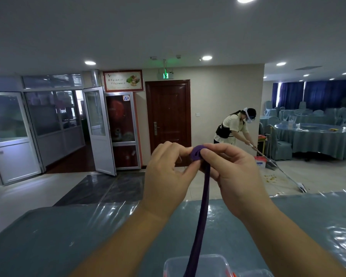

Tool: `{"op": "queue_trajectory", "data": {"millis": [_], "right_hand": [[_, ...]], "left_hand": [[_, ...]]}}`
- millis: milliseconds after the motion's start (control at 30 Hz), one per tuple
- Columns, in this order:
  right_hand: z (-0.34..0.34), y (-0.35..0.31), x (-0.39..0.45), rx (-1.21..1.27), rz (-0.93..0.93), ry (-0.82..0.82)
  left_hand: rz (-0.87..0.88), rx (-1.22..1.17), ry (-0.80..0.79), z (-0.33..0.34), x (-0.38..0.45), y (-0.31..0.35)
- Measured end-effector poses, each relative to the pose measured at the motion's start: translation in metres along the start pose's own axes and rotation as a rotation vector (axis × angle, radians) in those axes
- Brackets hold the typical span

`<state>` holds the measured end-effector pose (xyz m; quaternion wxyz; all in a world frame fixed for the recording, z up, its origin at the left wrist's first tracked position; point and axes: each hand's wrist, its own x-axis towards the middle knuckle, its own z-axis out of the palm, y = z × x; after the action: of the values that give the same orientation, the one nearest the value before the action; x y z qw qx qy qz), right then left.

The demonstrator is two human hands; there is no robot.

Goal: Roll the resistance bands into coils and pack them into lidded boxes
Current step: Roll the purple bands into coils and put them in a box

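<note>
We found both grips clamped on the purple band's (200, 206) small coil, left hand (166, 176) and right hand (236, 176) level above the desk (68, 236), the tail hanging straight down toward the near-edge clear box (196, 264).

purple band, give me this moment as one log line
purple band | coil started | left hand, right hand pinch coil | tail hangs to clear box

Purple band (202, 206), teal tablecloth (68, 232), dark red-brown door (168, 114)
</note>
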<state>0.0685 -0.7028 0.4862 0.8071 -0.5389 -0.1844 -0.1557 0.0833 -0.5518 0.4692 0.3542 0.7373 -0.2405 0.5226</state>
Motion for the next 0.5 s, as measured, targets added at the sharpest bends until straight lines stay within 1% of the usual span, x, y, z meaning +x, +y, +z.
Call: {"op": "queue_trajectory", "data": {"millis": [67,133,167,233,333,433,500], "right_hand": [[-0.003,-0.003,0.001,-0.029,-0.011,-0.004],[-0.007,-0.005,0.002,-0.071,-0.011,-0.016],[-0.008,-0.005,0.002,-0.093,-0.007,-0.024],[-0.006,-0.005,0.002,-0.097,0.001,-0.014],[0.0,-0.001,0.001,-0.026,-0.007,0.015],[0.003,0.003,-0.002,0.001,-0.007,-0.017],[0.001,0.004,-0.004,-0.006,0.003,-0.037]], "left_hand": [[-0.029,-0.023,-0.098,-0.003,-0.001,-0.001],[-0.003,0.003,-0.224,-0.008,-0.001,-0.005],[0.02,0.025,-0.25,-0.01,0.0,-0.007],[0.07,0.079,-0.211,-0.012,0.003,-0.009],[0.124,0.137,-0.076,-0.011,0.008,-0.008],[0.107,0.115,-0.009,-0.009,0.007,-0.005],[0.077,0.078,-0.018,-0.008,0.006,-0.002]]}}
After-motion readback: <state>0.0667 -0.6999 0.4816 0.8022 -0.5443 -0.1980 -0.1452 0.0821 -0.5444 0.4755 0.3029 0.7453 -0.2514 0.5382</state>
